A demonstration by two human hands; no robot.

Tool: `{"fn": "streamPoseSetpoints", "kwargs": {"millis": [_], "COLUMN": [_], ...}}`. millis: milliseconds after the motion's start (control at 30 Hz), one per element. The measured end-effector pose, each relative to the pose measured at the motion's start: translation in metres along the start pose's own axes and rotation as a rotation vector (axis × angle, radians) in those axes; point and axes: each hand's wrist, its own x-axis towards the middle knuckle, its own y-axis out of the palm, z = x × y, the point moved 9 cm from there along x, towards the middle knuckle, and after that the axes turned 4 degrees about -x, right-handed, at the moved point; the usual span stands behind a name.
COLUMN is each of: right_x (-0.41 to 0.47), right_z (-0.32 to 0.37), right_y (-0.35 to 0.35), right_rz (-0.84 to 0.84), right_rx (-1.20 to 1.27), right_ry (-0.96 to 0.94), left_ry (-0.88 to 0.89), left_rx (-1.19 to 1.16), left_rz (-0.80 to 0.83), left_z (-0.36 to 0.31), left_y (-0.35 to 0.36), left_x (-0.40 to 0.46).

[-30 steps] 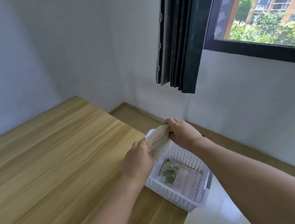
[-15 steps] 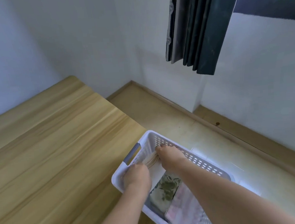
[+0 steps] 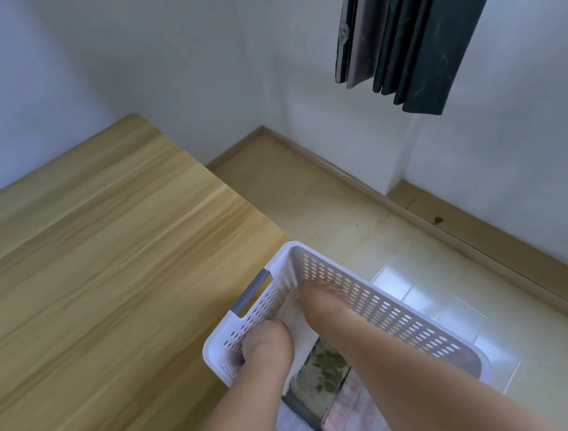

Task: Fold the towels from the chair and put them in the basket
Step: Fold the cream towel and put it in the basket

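Note:
A white perforated basket [image 3: 377,296] stands on the floor beside the wooden table. Both my hands are down inside its far end. My left hand [image 3: 267,347] and my right hand [image 3: 320,301] hold a folded cream towel [image 3: 301,329] low against the basket's end wall. Beside it in the basket lie a folded green leaf-patterned towel [image 3: 322,368] and a folded pink towel [image 3: 352,410]. My fingers are hidden behind the towel and the basket wall. The chair is out of view.
A light wooden table [image 3: 111,280] fills the left side, its corner touching the basket. Dark curtains [image 3: 404,32] hang at the top right. White walls and a wooden skirting board border the tiled floor [image 3: 417,289].
Both hands have lowered the cream towel from above the basket down into its far end. My view has tilted downward, so the window has left the frame.

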Motion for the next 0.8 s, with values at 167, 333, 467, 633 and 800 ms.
{"fn": "streamPoseSetpoints", "kwargs": {"millis": [167, 333, 467, 633, 800], "right_x": [0.013, 0.007, -0.033, -0.111, -0.188], "right_z": [0.001, 0.003, -0.007, -0.028, -0.026], "right_y": [0.010, 0.004, -0.023, -0.073, -0.112], "right_rz": [0.068, 0.075, -0.063, -0.260, -0.428], "right_rx": [0.049, 0.041, 0.172, 0.248, 0.325], "right_ry": [0.034, 0.037, -0.012, -0.035, -0.089], "left_ry": [-0.012, 0.001, 0.017, 0.098, 0.317], "left_rx": [-0.006, 0.025, 0.199, 0.181, 0.157], "left_rz": [-0.018, -0.081, -0.201, -0.298, -0.673], "left_z": [0.000, -0.001, -0.002, 0.011, 0.026], "left_y": [0.002, -0.001, -0.019, -0.050, -0.094], "left_x": [0.013, 0.011, -0.022, -0.085, -0.170]}}
